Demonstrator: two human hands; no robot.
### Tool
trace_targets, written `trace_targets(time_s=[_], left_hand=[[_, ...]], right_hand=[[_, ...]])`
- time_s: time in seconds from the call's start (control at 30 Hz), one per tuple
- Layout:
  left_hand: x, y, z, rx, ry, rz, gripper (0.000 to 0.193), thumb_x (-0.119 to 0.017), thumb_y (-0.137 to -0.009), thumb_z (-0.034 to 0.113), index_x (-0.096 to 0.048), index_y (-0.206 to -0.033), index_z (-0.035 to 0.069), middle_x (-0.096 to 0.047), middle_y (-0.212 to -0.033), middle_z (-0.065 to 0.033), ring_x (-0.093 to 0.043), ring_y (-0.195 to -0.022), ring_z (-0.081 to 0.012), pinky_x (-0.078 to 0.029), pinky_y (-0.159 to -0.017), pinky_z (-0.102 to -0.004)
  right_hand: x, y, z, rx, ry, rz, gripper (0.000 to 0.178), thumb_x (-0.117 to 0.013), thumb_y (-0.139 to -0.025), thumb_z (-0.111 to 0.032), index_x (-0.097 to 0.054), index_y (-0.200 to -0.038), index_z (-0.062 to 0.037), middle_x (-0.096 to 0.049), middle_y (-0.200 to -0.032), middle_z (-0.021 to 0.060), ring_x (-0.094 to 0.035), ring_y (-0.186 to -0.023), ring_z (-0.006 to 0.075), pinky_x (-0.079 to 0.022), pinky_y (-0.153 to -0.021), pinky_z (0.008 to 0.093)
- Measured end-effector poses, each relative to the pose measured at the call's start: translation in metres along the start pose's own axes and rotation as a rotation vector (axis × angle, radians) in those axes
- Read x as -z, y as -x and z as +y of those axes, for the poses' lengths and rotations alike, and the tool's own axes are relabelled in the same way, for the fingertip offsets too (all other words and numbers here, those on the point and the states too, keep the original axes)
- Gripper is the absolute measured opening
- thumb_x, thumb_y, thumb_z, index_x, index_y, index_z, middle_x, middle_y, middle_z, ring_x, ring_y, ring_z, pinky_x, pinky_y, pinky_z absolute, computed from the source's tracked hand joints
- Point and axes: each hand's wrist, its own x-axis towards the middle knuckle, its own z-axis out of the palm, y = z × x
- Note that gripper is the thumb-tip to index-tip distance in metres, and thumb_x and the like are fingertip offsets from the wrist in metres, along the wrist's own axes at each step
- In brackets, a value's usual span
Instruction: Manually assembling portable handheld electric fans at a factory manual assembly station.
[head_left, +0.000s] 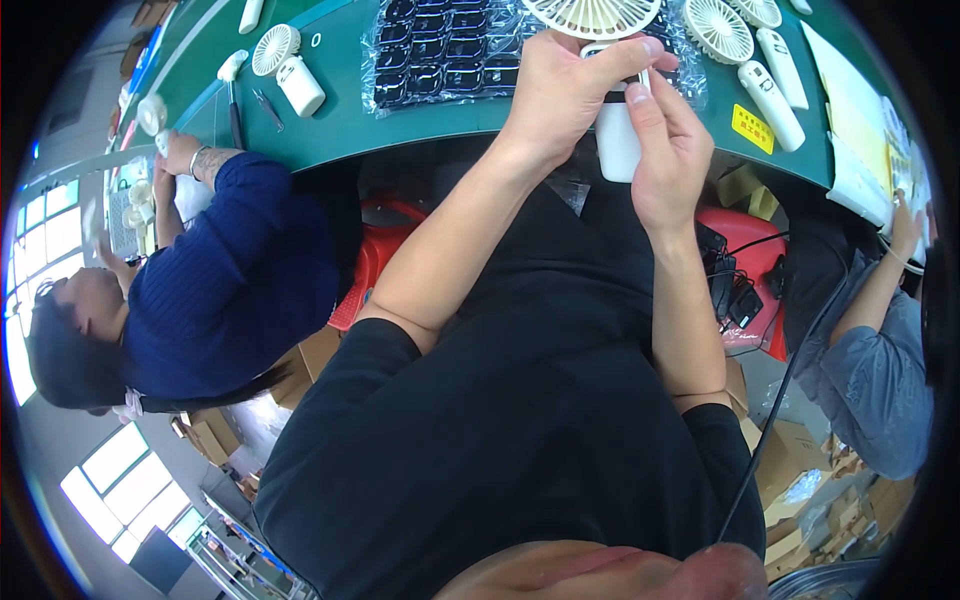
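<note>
Just past the table's near edge I hold a white handheld fan [617, 145], its round grille pointing away from me and its handle toward me. My left hand [560, 95] grips the fan around its neck, thumb laid across the front. My right hand [672, 150] is closed at the right side of the handle, thumb and fingers pinched near its upper part. A dark band crosses the handle between my hands. Whether my right fingertips hold a small separate part is hidden. Behind the fan, black molded parts [430, 60] lie in rows on clear plastic wrap.
Several white fans lie on the green table [345, 140], including a left fan [300, 88] and a right fan [770, 105]. A hammer [235, 110], yellow card [752, 128] and papers [850, 120] lie around. Co-workers sit at left [235, 280] and right [870, 370]; a cable [785, 385] hangs beside me.
</note>
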Motion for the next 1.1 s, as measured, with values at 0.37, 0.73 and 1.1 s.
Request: trace_targets(time_s=[0.37, 0.73, 1.1], left_hand=[[-0.003, 0.008, 0.017, 0.11, -0.018, -0.119, 0.032, -0.061, -0.101, 0.016, -0.063, -0.124, -0.005, -0.071, -0.115, -0.0131, -0.067, -0.096, -0.0128, -0.055, -0.081, -0.0275], [-0.028, -0.014, -0.005, 0.196, 0.079, -0.126, 0.036, -0.058, -0.103, 0.018, -0.058, -0.129, -0.006, -0.067, -0.125, -0.0175, -0.067, -0.108, -0.0203, -0.056, -0.09, -0.0311], [0.02, 0.021, 0.009, 0.639, 0.044, -0.631, 0.035, -0.057, -0.103, 0.018, -0.056, -0.134, 0.001, -0.064, -0.13, -0.0133, -0.063, -0.117, -0.0204, -0.05, -0.099, -0.0339]], right_hand=[[0.011, -0.007, -0.029, 0.035, 0.235, -0.086, 0.028, -0.069, -0.094, -0.011, -0.059, -0.116, 0.0039, -0.067, -0.095, 0.0034, -0.061, -0.08, 0.0058, -0.049, -0.07, 0.0207], [0.043, -0.025, -0.045, 0.088, 0.492, -0.014, 0.024, -0.071, -0.091, -0.008, -0.062, -0.111, 0.0038, -0.067, -0.09, 0.0027, -0.06, -0.077, 0.006, -0.047, -0.067, 0.0216], [0.308, -0.18, -0.122, -0.381, 1.472, 0.235, 0.058, -0.069, -0.089, -0.05, -0.072, -0.101, 0.0063, -0.072, -0.09, 0.0208, -0.068, -0.082, 0.0264, -0.052, -0.078, 0.038]])
